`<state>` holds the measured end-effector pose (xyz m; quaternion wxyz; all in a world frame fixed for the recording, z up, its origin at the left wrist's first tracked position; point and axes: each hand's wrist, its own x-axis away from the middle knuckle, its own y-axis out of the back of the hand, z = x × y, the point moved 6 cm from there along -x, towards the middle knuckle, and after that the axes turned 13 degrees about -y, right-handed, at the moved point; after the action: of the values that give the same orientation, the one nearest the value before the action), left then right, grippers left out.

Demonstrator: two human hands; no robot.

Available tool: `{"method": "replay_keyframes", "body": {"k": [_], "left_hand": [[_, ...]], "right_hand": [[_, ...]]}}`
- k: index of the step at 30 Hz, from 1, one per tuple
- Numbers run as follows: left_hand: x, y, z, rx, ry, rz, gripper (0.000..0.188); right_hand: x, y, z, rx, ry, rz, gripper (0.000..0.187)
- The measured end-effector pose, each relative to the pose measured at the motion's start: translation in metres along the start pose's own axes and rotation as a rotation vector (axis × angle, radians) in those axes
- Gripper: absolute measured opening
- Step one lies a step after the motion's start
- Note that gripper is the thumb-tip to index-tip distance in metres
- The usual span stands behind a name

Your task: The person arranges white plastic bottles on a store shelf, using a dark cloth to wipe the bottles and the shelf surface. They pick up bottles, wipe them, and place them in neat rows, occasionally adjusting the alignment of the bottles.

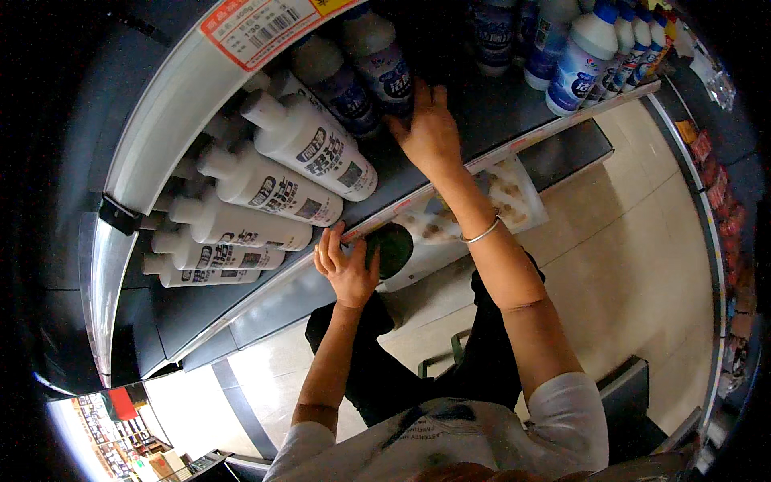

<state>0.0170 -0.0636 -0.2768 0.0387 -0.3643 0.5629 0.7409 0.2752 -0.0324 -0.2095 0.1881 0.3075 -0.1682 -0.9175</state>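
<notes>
My right hand (430,136) reaches onto the dark shelf, thumb and fingers closed around the lower end of a dark-blue bottle (381,64) with a printed label. Shadow partly hides that bottle, and another blue bottle (333,84) stands against its left side. My left hand (347,269) rests at the shelf's front edge (365,229), fingers loosely apart and holding nothing. Just beyond it stands a row of white bottles (277,197) with white caps and dark printing.
Blue-capped white and blue bottles (582,60) stand at the far right of the shelf. Overhead, a pale shelf rail (152,120) carries a price tag (261,28). Below the shelf edge are a dark-green round object (391,251) and a pale tiled floor (618,273).
</notes>
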Motion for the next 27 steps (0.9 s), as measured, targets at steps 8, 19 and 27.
{"method": "replay_keyframes", "body": {"k": [8,19,27], "left_hand": [[0.003,-0.006,0.002,0.057,-0.005,-0.048,0.024],[-0.004,-0.003,-0.005,-0.008,-0.008,-0.073,0.024],[-0.001,-0.003,-0.001,0.026,0.027,-0.066,0.024]], "right_hand": [[-0.011,0.027,-0.021,-0.093,-0.039,-0.015,0.055],[-0.041,0.159,-0.135,0.097,-0.232,-0.599,0.063],[-0.05,0.157,-0.159,0.296,-0.21,-0.502,0.065]]}}
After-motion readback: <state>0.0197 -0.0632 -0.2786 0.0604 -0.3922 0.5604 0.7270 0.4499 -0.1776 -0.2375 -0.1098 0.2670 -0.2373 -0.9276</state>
